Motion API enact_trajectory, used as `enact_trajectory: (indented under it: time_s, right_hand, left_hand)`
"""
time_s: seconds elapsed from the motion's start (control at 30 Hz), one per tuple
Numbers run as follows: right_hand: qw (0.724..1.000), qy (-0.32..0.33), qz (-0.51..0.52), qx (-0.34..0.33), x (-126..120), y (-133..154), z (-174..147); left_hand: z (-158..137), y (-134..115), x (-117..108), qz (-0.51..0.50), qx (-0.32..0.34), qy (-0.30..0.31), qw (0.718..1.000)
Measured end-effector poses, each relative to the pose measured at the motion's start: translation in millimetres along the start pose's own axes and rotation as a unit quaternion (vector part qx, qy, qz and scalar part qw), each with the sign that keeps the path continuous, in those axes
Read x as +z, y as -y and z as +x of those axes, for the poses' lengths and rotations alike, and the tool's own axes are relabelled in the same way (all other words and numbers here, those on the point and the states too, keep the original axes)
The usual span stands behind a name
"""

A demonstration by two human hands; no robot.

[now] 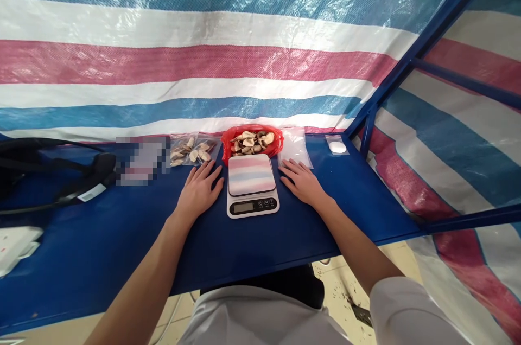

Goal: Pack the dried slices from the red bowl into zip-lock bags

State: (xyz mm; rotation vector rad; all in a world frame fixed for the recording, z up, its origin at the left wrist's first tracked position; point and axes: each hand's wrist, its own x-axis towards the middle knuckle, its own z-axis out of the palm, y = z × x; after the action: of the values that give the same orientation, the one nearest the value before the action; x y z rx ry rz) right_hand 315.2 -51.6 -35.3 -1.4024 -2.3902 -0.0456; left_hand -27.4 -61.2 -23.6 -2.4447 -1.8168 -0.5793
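Note:
My left hand lies flat on the blue table, fingers apart, left of a white digital kitchen scale. On the scale's other side my right hand rests palm down, its fingertips at the lower edge of clear plastic bags. Nothing is in either hand. The scale's reflective plate is bare and its display shows no digits I can read. Behind it sits an open red plastic bag full of dried mushroom-like pieces. Two clear bags of similar pieces lie just beyond my left fingertips.
A white rounded object lies on a small clear bag at the right. At the left are a black headset-like strap, a blurred patch and a white power strip. Striped sheeting and a blue metal frame enclose the table.

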Motion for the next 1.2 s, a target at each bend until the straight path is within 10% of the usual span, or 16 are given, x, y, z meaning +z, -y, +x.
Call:
enact_trajectory:
  time_s: [0.87, 1.2]
  right_hand:
    - [1.0, 0.009, -0.024, -0.002, -4, 5, -2]
    - [0.999, -0.051, -0.011, -0.011, -7, 6, -1]
  left_hand:
    - [3, -2, 3, -0.005, -0.012, 0.008, 1.0]
    - [6, -3, -10, -0.032, -0.002, -0.076, 0.997]
